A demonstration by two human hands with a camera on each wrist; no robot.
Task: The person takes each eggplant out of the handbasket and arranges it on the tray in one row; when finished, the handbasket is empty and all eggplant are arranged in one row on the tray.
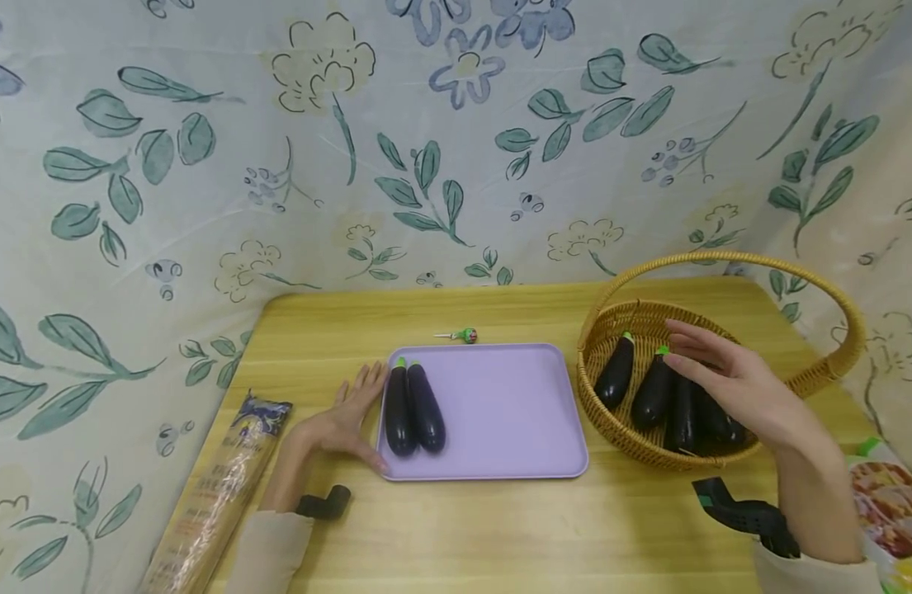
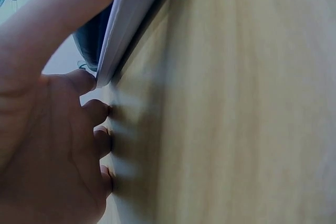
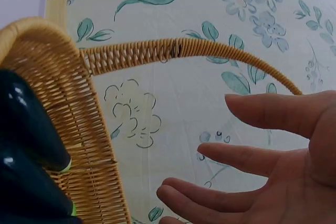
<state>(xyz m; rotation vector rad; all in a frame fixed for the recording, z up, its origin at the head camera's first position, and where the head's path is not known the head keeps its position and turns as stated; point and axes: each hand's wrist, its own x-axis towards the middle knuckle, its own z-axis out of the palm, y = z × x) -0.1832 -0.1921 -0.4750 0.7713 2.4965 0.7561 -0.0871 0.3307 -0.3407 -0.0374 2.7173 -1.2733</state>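
Two dark eggplants, one at the left (image 1: 400,412) and one beside it (image 1: 427,410), lie side by side in the left end of a lilac tray (image 1: 507,412). My left hand (image 1: 344,422) touches the tray's left edge with fingers spread; in the left wrist view its thumb (image 2: 68,11) reaches along the tray's rim. Above the wicker basket (image 1: 604,429) hovers my right hand (image 1: 745,388), its fingers extended and holding nothing. Several eggplants (image 1: 652,396) lie in that basket, some partly hidden by the hand. The right wrist view shows the basket's handle (image 3: 142,55) beyond the fingers.
A wrapped lollipop (image 1: 467,336) lies behind the tray. To the left is a long pasta packet (image 1: 221,495). A colourful package (image 1: 890,503) sits at the right edge. Floral cloth (image 1: 456,247) hangs behind the wooden table (image 1: 456,528). The basket's tall handle (image 1: 730,257) arches over it.
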